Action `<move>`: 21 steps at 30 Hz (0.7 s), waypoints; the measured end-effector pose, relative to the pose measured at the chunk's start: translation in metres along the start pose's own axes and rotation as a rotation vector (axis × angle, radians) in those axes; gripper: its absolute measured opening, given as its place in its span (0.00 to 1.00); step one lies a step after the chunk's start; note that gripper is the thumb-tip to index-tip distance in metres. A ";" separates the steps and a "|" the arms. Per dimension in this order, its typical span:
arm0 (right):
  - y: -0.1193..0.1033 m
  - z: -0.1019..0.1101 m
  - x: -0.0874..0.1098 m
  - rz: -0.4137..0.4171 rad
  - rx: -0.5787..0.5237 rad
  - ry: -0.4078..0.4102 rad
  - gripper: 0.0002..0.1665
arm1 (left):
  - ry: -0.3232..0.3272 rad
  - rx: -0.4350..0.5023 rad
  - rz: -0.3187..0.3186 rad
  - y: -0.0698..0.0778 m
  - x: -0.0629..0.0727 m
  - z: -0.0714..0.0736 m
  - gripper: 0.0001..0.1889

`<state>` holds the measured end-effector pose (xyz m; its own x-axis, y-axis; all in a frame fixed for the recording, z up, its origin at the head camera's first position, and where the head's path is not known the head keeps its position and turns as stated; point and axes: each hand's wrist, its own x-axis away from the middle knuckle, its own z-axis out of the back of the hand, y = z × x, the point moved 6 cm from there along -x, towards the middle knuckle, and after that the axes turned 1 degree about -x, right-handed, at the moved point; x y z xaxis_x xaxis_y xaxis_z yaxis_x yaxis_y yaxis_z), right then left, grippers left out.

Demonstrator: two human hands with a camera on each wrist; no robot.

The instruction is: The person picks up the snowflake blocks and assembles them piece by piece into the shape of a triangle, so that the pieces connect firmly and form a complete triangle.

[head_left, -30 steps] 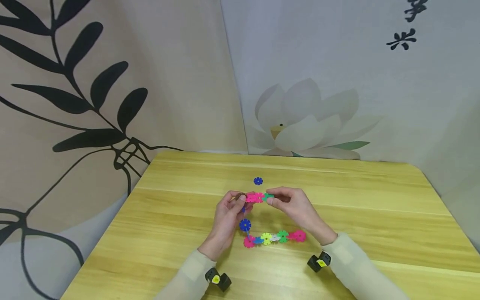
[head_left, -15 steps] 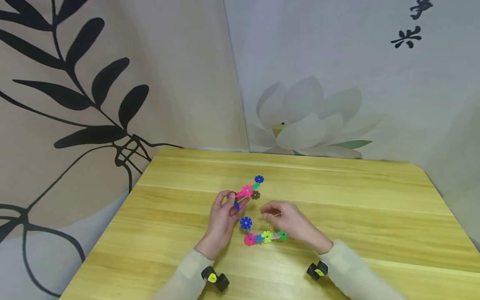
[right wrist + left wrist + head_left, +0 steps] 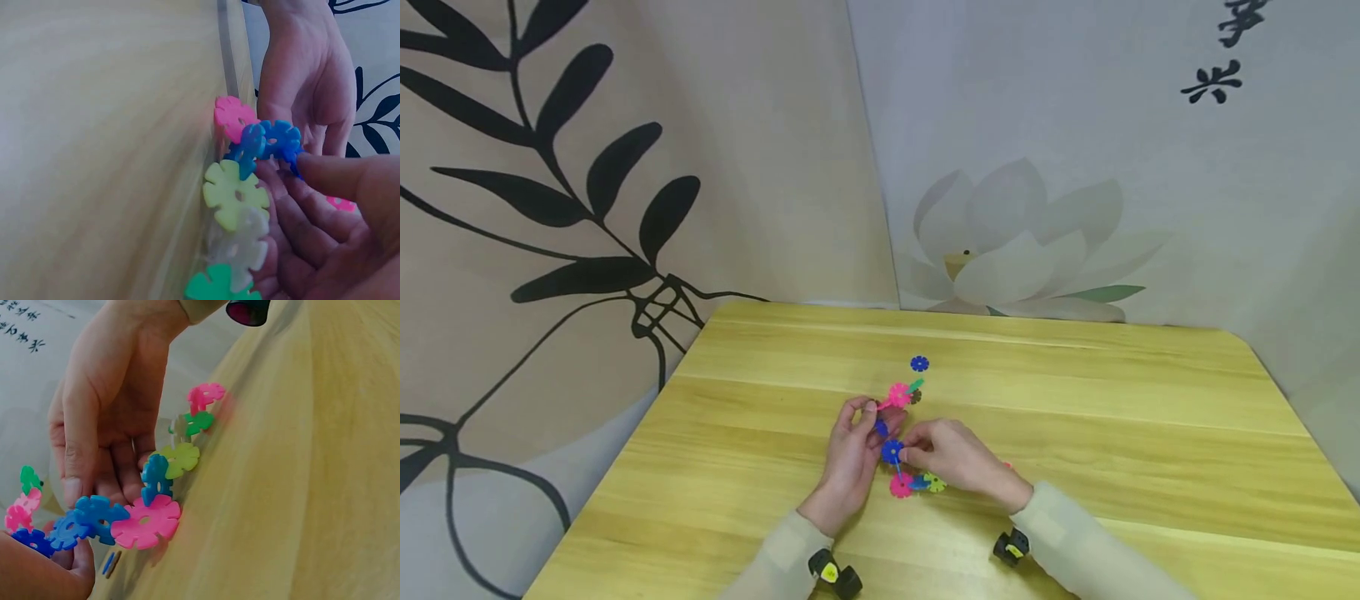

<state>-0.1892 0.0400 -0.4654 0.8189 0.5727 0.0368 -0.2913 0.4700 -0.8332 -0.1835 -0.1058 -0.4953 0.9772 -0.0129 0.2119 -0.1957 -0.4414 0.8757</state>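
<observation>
A chain of colourful plastic flower-shaped discs, slotted together, winds between the hands. My left hand [image 3: 844, 471] pinches its upper stretch, by a pink disc [image 3: 898, 394] with a green disc [image 3: 915, 386] at the end. In the head view, my right hand [image 3: 958, 457] has thumb and forefinger on a blue disc [image 3: 892, 452] lower in the chain. The lower stretch runs from a pink disc [image 3: 147, 522] through a yellow disc [image 3: 180, 459] to a green disc [image 3: 199, 422] and pink ones. From above, the right hand hides much of that stretch.
A loose blue disc [image 3: 920, 363] lies on the wooden table [image 3: 1112, 392] beyond the hands. Close to the chain's green end is a brown disc [image 3: 915, 397]. Behind the table's far edge hangs a printed backdrop [image 3: 790, 167].
My right hand has let go of the green disc and moved nearer and leftward to the lower blue disc. The left hand keeps its hold; the chain's green end has swung.
</observation>
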 end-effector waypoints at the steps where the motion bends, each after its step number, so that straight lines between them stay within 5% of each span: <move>1: 0.000 0.000 0.000 -0.006 -0.005 0.005 0.06 | -0.003 -0.003 -0.002 0.000 0.000 -0.001 0.09; 21: 0.002 0.004 0.006 -0.017 -0.013 0.116 0.06 | -0.045 -0.197 -0.047 -0.003 0.007 -0.011 0.13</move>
<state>-0.1872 0.0474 -0.4648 0.8758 0.4826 -0.0121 -0.2707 0.4702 -0.8400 -0.1766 -0.0948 -0.4920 0.9875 -0.0380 0.1528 -0.1574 -0.2582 0.9532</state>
